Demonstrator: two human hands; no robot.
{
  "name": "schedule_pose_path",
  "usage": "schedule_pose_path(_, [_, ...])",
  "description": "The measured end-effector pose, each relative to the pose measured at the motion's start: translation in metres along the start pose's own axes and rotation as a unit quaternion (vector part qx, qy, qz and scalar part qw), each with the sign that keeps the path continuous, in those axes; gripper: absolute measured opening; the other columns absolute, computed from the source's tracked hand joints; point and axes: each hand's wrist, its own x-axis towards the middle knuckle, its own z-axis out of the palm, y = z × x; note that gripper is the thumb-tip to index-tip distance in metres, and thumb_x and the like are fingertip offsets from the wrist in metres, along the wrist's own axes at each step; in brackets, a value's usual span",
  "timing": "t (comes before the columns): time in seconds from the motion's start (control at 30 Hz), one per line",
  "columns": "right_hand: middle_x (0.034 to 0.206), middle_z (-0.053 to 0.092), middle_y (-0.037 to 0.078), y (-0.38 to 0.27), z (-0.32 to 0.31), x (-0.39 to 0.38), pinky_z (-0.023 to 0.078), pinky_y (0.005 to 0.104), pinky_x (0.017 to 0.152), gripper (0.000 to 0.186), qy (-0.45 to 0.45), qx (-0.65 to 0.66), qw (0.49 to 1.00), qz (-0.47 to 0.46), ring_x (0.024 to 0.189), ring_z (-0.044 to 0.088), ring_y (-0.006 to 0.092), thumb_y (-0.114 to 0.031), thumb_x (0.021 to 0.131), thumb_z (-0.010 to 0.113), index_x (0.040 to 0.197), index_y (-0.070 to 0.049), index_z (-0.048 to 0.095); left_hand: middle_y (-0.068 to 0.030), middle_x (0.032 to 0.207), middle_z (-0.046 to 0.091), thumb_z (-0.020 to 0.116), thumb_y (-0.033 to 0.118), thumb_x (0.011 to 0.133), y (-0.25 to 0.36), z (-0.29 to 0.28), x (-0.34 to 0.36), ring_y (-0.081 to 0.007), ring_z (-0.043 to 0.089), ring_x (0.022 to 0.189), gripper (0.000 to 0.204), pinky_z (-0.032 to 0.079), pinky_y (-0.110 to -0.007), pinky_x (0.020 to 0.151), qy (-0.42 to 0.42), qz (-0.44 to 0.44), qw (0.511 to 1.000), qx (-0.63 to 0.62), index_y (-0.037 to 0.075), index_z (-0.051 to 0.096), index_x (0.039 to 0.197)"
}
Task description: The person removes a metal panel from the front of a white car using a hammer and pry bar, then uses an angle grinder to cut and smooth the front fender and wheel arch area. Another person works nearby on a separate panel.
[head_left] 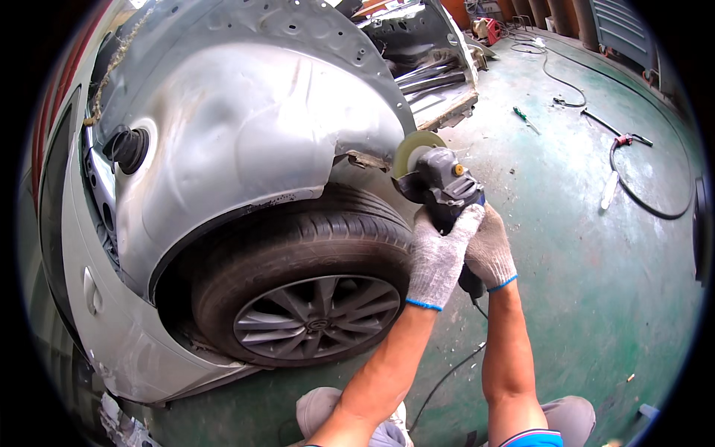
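Observation:
An angle grinder (445,176) with a pale yellow-green disc (412,149) is held in both my gloved hands. My left hand (441,257) is wrapped round the grinder body just behind its head. Farther back, my right hand (491,247) grips the body, its fingers partly hidden. The disc is beside the cut, ragged lower edge (365,159) of the bare silver inner wheel-arch panel (246,112); I cannot tell if they touch. Below and left of the grinder sits the car's rear wheel (316,320) with its black tyre (305,242).
The grinder's cord (447,376) trails over the green floor (596,298) between my knees. At right lie a torch with a black hose (629,190) and a green-handled screwdriver (521,114). The opened car rear (439,74) stands ahead; a blue cabinet (624,33) is at far right.

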Motion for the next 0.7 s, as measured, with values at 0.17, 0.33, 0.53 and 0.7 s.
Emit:
schedule_pose_path(0.17, [0.121, 0.075, 0.022, -0.01, 0.006, 0.016, 0.054, 0.0408, 0.1, 0.05, -0.061, 0.0, 0.998, -0.021, 0.114, 0.073, 0.0338, -0.024, 0.089, 0.078, 0.133, -0.003, 0.065, -0.0105, 0.12, 0.072, 0.082, 0.023, 0.096, 0.027, -0.007, -0.003, -0.0169, 0.067, 0.108, 0.044, 0.052, -0.032, 0.099, 0.043, 0.018, 0.997, 0.059, -0.004, 0.066, 0.127])
schedule_pose_path(0.33, [0.121, 0.073, 0.026, -0.024, 0.008, 0.024, 0.054, 0.0427, 0.099, 0.05, -0.072, -0.014, 0.997, -0.012, 0.116, 0.071, 0.0418, -0.026, 0.089, 0.076, 0.132, -0.003, 0.065, -0.0109, 0.124, 0.072, 0.08, 0.025, 0.097, 0.045, -0.009, -0.004, -0.0169, 0.067, 0.11, 0.044, 0.051, -0.033, 0.101, 0.061, 0.033, 0.992, 0.101, -0.004, 0.067, 0.128])
schedule_pose_path(0.53, [0.112, 0.076, 0.024, 0.001, 0.003, 0.003, 0.057, 0.0476, 0.092, 0.06, 0.011, -0.071, 0.997, 0.038, 0.108, 0.073, 0.0429, -0.037, 0.077, 0.085, 0.125, -0.007, 0.066, -0.0092, 0.122, 0.071, 0.08, 0.029, 0.098, -0.013, -0.014, 0.009, -0.0163, 0.066, 0.108, 0.049, 0.052, -0.032, 0.096, -0.039, -0.042, 0.997, -0.043, -0.005, 0.064, 0.13])
schedule_pose_path(0.7, [0.103, 0.077, 0.02, 0.033, -0.009, -0.012, 0.059, 0.0475, 0.087, 0.061, 0.042, -0.145, 0.986, 0.073, 0.099, 0.075, 0.0411, -0.036, 0.069, 0.089, 0.118, -0.009, 0.067, -0.0085, 0.12, 0.071, 0.081, 0.034, 0.096, -0.025, -0.009, 0.006, -0.0153, 0.064, 0.107, 0.054, 0.051, -0.031, 0.096, -0.069, -0.151, 0.986, -0.034, -0.004, 0.065, 0.13])
